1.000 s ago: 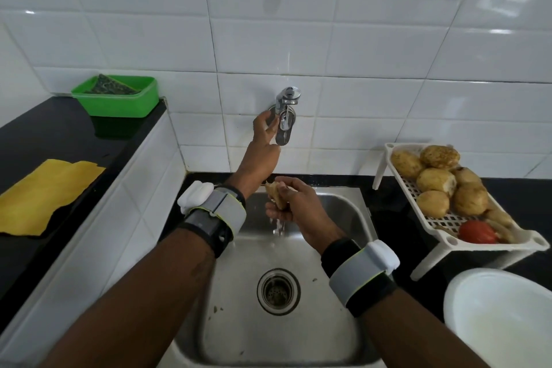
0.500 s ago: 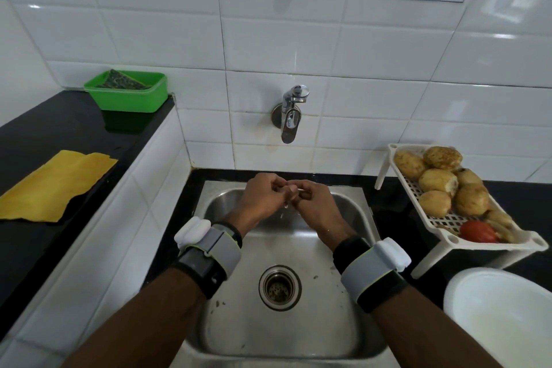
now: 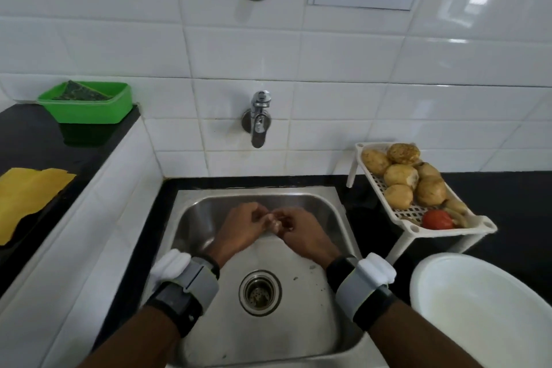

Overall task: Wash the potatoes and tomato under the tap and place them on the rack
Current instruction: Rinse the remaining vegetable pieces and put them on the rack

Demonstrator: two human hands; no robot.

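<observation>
My left hand and my right hand meet fingertip to fingertip over the back of the steel sink, below the tap. Both have curled fingers. A small pale patch shows between the fingertips; I cannot tell whether it is a potato or skin. No water stream is visible from the tap. On the right counter the white rack holds several potatoes and a red tomato at its near end.
A white bowl sits at the lower right, beside the rack's legs. A green box with a scrub pad and a yellow cloth lie on the raised black counter at the left. The drain is in the sink's middle.
My left hand has left the tap handle and dropped to meet my right hand. The potato seen in my right hand a second ago is no longer plainly visible. The view has tilted up.
</observation>
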